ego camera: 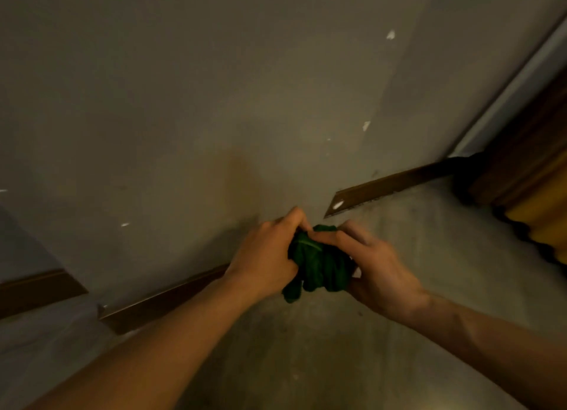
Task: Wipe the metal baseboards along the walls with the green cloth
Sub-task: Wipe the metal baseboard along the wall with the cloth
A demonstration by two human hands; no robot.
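Note:
A bunched-up green cloth [319, 265] is held between both hands in front of a wall corner. My left hand [267, 256] grips its left side and my right hand [377, 265] cups its right side from below. A brown metal baseboard [392, 188] runs along the right wall to the upper right of the cloth. Another baseboard strip [165, 299] runs along the left wall and passes behind my left wrist. A third strip [40, 290] lies at the far left. The cloth does not touch any baseboard.
Grey plaster walls [214, 102] with small white chips meet in a corner above my hands. A dark wooden door frame [521, 151] and a yellow object [540, 225] stand at the right. Bare concrete floor [337, 348] lies below.

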